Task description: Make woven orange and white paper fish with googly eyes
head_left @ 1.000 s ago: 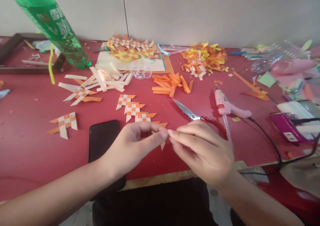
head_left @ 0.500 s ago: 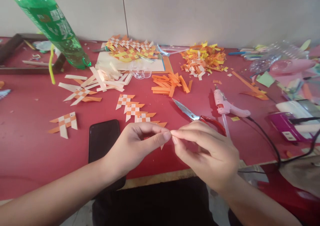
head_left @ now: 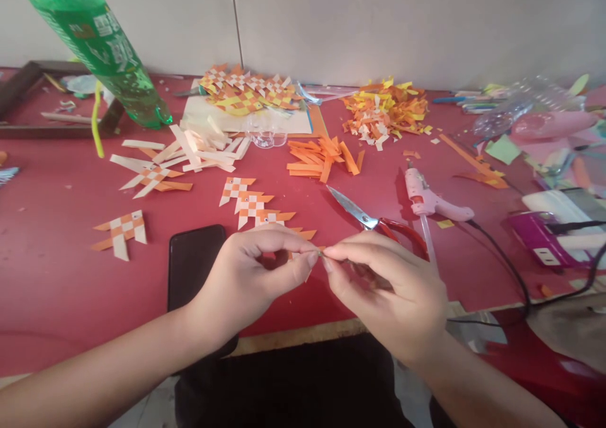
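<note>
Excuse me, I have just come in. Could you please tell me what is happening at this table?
A person holds a tiny thing between the fingertips of the left hand and right hand; it is too small to identify. A row of checkered orange-and-white paper pieces lies just beyond, partly hidden by the hands. Loose orange strips and pale strips are piled farther back. The scissors and pink glue gun lie on the table, untouched.

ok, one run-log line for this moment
left hand: pinching tiny item, too small to identify | right hand: pinching same item | red table: scissors, phone, woven paper pieces
</note>
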### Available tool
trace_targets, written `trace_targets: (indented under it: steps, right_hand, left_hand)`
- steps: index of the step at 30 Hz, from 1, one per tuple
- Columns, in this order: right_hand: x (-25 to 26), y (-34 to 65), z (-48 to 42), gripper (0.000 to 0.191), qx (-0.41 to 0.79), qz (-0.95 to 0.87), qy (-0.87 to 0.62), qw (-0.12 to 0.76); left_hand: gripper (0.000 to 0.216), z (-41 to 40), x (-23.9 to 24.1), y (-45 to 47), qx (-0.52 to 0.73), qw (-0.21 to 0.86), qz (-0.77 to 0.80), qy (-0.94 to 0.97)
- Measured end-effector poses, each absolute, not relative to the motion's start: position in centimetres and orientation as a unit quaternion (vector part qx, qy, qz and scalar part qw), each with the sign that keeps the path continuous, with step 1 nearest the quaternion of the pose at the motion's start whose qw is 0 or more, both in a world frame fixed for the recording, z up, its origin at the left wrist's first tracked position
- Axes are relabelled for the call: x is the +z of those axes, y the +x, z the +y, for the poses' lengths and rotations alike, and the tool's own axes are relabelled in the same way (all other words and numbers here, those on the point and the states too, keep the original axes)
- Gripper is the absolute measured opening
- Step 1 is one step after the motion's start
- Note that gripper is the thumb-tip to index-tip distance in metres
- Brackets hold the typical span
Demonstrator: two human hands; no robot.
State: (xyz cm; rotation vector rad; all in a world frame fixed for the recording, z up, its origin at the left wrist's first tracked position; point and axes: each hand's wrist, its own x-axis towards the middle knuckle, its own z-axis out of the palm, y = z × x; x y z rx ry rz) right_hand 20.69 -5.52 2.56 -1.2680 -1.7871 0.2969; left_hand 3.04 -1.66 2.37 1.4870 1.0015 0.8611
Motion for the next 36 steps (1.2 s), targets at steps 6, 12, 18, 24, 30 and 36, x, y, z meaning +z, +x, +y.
trace_targets:
  steps: [6, 12, 18, 24, 30, 36]
  right_hand:
    - [3.0, 20.6, -5.6, 0.014, 0.107, -0.734, -0.513, 0.432]
    - [1.4, 21.1, -4.8, 0.013, 0.103, -0.755, -0.508, 0.401]
    - [-1.7, 22.0, -4.2, 0.012, 0.151, -0.761, -0.522, 0.355]
    - [-1.8, 22.2, -3.8, 0.009, 0.197, -0.765, -0.534, 0.301]
    - [-1.6, 22.1, -3.7, 0.010, 0.222, -0.761, -0.545, 0.273]
    - [-1.6, 21.9, -3.6, 0.009, 0.224, -0.759, -0.554, 0.256]
  left_hand:
    - [0.009, -1.8, 2.4, 3.2, 0.351, 0.520, 0.423, 0.654]
    - [0.012, -1.0, 1.8, 2.3, 0.286, 0.397, 0.438, 0.754]
    - [0.018, 0.2, 0.3, 0.7, 0.293, 0.195, 0.359, 0.865]
    - [0.014, 0.4, -1.1, 1.0, 0.262, 0.140, 0.248, 0.922]
    - [0.017, 0.5, -1.2, 1.2, 0.268, 0.116, 0.235, 0.927]
    - [0.019, 0.6, -1.0, 1.1, 0.251, 0.110, 0.230, 0.934]
